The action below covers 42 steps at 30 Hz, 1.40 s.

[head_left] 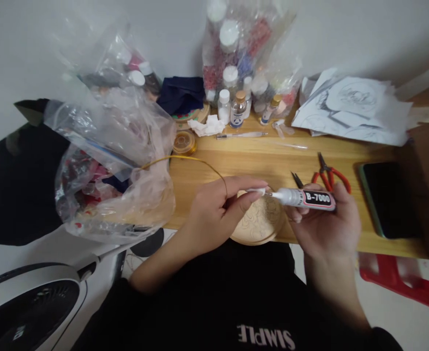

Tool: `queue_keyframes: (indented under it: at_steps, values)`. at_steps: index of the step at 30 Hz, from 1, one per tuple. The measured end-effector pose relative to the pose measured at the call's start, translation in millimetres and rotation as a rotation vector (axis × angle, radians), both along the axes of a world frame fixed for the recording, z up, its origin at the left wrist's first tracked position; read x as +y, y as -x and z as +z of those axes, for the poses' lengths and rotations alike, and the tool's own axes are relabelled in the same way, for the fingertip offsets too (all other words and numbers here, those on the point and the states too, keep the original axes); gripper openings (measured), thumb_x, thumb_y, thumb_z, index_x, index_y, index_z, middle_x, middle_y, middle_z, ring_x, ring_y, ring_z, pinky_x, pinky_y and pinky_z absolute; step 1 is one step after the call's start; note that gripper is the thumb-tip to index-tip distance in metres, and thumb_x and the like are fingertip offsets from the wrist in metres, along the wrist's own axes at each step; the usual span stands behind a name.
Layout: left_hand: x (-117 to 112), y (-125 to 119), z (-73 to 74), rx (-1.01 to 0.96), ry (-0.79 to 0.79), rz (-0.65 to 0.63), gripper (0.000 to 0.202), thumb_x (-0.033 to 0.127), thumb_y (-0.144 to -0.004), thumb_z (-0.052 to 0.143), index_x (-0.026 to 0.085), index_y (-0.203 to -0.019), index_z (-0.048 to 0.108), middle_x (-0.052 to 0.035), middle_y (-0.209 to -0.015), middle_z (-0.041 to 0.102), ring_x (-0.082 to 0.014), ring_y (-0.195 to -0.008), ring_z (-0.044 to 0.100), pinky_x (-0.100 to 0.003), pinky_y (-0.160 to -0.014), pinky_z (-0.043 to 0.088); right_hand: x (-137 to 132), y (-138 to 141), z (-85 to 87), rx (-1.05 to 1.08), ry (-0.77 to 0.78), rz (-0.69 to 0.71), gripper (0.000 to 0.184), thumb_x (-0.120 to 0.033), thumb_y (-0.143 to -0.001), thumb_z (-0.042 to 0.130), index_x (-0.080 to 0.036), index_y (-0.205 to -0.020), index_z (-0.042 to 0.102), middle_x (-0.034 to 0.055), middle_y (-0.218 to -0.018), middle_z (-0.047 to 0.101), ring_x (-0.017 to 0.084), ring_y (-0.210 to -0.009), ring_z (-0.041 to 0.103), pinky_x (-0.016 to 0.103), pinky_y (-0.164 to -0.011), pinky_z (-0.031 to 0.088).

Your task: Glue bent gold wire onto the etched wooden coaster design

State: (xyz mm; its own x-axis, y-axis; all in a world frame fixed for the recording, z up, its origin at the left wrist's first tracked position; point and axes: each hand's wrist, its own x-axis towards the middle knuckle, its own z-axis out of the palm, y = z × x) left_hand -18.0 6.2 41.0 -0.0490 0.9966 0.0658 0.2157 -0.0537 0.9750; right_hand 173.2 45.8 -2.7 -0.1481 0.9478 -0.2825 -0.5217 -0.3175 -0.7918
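My right hand (326, 222) grips a tube of B-7000 glue (316, 199), its nozzle pointing left. With thumb and index finger, my left hand (214, 207) pinches a small white piece (256, 190), perhaps tissue, right at the nozzle tip. A thin gold cord (195, 159) arcs from the plastic bag on the left to my left hand; whether the fingers hold its end is hidden. Beneath both hands lies an embroidery hoop (261, 226) with cream fabric and a line drawing, at the table's front edge and partly covered by the hands.
Red-handled pliers (333, 178) lie beyond my right hand, left of a phone (389, 200). Small bottles (238, 111), a pen (241, 135), a spool of gold cord (184, 142) and paper drawings (353, 107) line the back. A plastic bag (156, 185) fills the left; a fan (31, 312) stands below.
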Motion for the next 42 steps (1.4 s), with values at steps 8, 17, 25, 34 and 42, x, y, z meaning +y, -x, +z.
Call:
queue_keyframes:
  at_steps: [8,17,25,34,42]
  values:
    - [12.8,1.7,-5.6,0.032,0.008,0.026,0.014,0.030,-0.091,0.067,0.026,-0.100,0.076,0.0024,-0.097,0.079,-0.0108,-0.070,0.069,-0.022,-0.060,0.051,6.2,3.4,4.4,-0.014,-0.062,-0.109,0.035,-0.053,-0.081,0.065,-0.021,-0.070,0.077,0.0006,-0.048,0.059,0.008,-0.043,0.049,0.019,-0.038,0.035]
    - [18.3,1.7,-4.4,0.103,-0.011,0.038,0.015,0.025,-0.089,0.066,0.023,-0.100,0.077,0.0003,-0.094,0.079,-0.0081,-0.064,0.066,-0.018,-0.056,0.049,8.9,4.5,5.5,-0.041,-0.071,-0.138,0.036,-0.054,-0.082,0.066,-0.020,-0.071,0.074,-0.0003,-0.050,0.059,0.009,-0.044,0.051,0.020,-0.039,0.039]
    - [44.2,27.1,-23.4,0.480,-0.113,0.168,0.028,0.031,-0.088,0.069,0.019,-0.113,0.073,-0.0031,-0.095,0.077,-0.0099,-0.066,0.062,-0.026,-0.073,0.053,52.4,9.4,-1.5,-0.240,0.192,-0.024,0.038,-0.059,-0.082,0.061,-0.023,-0.075,0.052,-0.0047,-0.049,0.057,0.010,-0.042,0.054,0.020,-0.040,0.039]
    - [73.7,49.1,-47.3,0.587,0.070,0.192,0.020,0.018,-0.093,0.052,0.015,-0.083,0.069,-0.0043,-0.084,0.074,-0.0159,-0.078,0.066,-0.027,-0.075,0.050,113.3,40.9,5.1,-0.406,0.340,0.381,0.024,-0.033,-0.100,0.048,-0.014,-0.099,0.062,0.0042,-0.082,0.071,0.010,-0.062,0.064,0.023,-0.058,0.053]
    - [70.8,48.9,-59.5,0.668,0.195,0.072,0.014,0.018,-0.094,0.056,0.014,-0.087,0.068,-0.0026,-0.083,0.072,-0.0146,-0.079,0.067,-0.030,-0.079,0.052,116.8,31.8,-4.6,-0.736,0.264,0.367,0.033,-0.041,-0.097,0.056,-0.015,-0.116,0.059,0.0045,-0.100,0.065,0.012,-0.078,0.063,0.028,-0.067,0.056]
